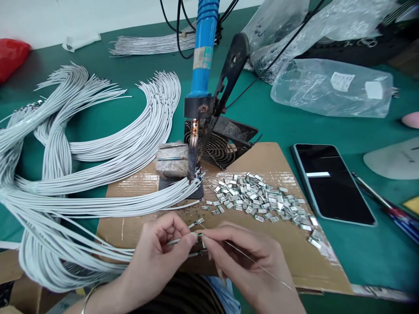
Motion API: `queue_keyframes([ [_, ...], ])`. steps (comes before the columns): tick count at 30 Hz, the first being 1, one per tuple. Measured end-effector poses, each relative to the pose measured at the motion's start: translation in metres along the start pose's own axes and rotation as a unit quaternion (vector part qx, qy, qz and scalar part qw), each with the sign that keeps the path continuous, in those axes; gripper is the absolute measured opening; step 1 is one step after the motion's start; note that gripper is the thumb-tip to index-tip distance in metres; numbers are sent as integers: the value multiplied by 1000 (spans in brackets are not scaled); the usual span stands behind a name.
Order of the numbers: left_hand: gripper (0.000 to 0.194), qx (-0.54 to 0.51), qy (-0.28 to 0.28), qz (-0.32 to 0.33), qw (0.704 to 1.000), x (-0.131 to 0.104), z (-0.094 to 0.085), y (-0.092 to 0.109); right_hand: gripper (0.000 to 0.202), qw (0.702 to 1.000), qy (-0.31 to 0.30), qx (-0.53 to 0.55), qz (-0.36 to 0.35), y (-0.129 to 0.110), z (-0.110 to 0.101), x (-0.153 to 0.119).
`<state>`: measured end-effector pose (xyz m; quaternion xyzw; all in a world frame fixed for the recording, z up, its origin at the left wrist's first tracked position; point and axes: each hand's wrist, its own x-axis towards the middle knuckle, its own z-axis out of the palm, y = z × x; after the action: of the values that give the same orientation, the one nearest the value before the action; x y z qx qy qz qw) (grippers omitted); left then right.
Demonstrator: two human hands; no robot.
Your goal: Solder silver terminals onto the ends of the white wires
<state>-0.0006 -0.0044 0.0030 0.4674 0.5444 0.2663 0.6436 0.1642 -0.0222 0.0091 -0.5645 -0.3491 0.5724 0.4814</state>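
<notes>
Nearer the wearer than the soldering iron, a white cable is pinched in the left hand and its tip met by the closed fingertips of the right hand, contents unclear, steady alignment seemingly being called for.

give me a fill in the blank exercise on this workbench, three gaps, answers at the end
The soldering iron's handle is coloured ____. The phone lies to the ____ of the loose metal pieces. A bangle is worn on the person's ____ side.

Missing words: blue; right; left.
</notes>
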Motion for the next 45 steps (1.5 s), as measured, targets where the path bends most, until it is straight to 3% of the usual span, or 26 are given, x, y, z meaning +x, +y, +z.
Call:
queue_keyframes([
  [4, 39, 43, 26, 36, 998, -3, 6, -2, 11, 999, 37, 4, 22, 3, 5, -1],
  [7, 43, 5, 21, 44, 999, -3, 8, -7, 21, 996, 90, 16, -4, 18, 16, -5],
  [11, 40, -93, 8, 38, 995, -2, 8, -10, 9, 976, 142, -54, -155, 37, 31, -10],
  [14, 37, -131, 8, 27, 991, 0, 5, -8, 29, 911, 192, -184, -315, 40, 35, -11],
  [16, 38, -147, 17, 28, 989, 4, 3, -7, 34, 885, 172, -234, -364, 38, 33, -10],
  [18, 37, -164, 29, 26, 986, 7, 1, -7, 34, 920, 122, -197, -317, 35, 26, -8],
  [21, 33, -167, 53, 35, 984, 9, 0, -9, 24, 986, 57, -66, -144, 27, 15, -5],
  [23, 29, -150, 68, 45, 985, 8, 1, -11, 14, 999, 37, -6, -29, 22, 8, -3],
  [26, 20, -109, 90, 73, 987, 5, 4, -11, 29, 998, 18, -19, 55, 15, 0, -1],
  [30, 13, -47, 112, 116, 986, 6, 8, -5, 31, 997, -7, -37, 61, 10, -3, 2],
  [35, 13, 46, 121, 120, 984, 5, 8, -3, 18, 999, 10, -24, 34, 6, 0, 4],
  [40, 13, 40, 114, 113, 986, 4, 9, -3, 12, 999, 21, -39, -12, 9, 3, 3],
  [45, 13, -15, 113, 99, 989, 8, 11, 2, 17, 987, 29, -123, -98, 13, 1, 1],
])
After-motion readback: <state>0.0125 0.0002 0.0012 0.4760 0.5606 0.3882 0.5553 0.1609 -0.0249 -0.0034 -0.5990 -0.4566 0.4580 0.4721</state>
